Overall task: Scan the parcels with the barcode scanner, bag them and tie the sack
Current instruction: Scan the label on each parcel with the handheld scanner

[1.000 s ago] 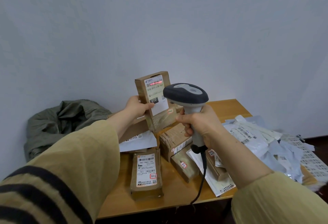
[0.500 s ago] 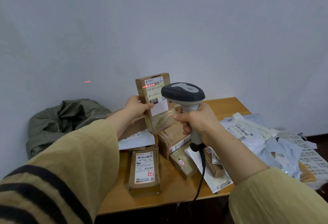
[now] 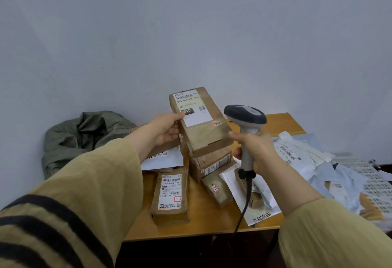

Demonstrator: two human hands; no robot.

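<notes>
My left hand (image 3: 164, 128) grips a brown cardboard parcel (image 3: 201, 128) by its left edge and holds it up above the table, white label facing me and tilted back. My right hand (image 3: 255, 150) is wrapped round the pale handle of the grey barcode scanner (image 3: 246, 117), whose dark head sits just right of the parcel. No red beam shows on the label. The scanner's black cable hangs down over the table's front edge. A crumpled green sack (image 3: 84, 138) lies at the far left against the wall.
Several more brown parcels (image 3: 170, 194) lie on the wooden table (image 3: 203, 223) under and in front of my hands. White and pale blue mailer bags (image 3: 301, 157) pile up on the right, over a white perforated crate (image 3: 375, 185). A plain wall stands close behind.
The red scan line has gone from the label. My left hand has tipped the parcel back and to the right, and the scanner has shifted slightly right, away from the label.
</notes>
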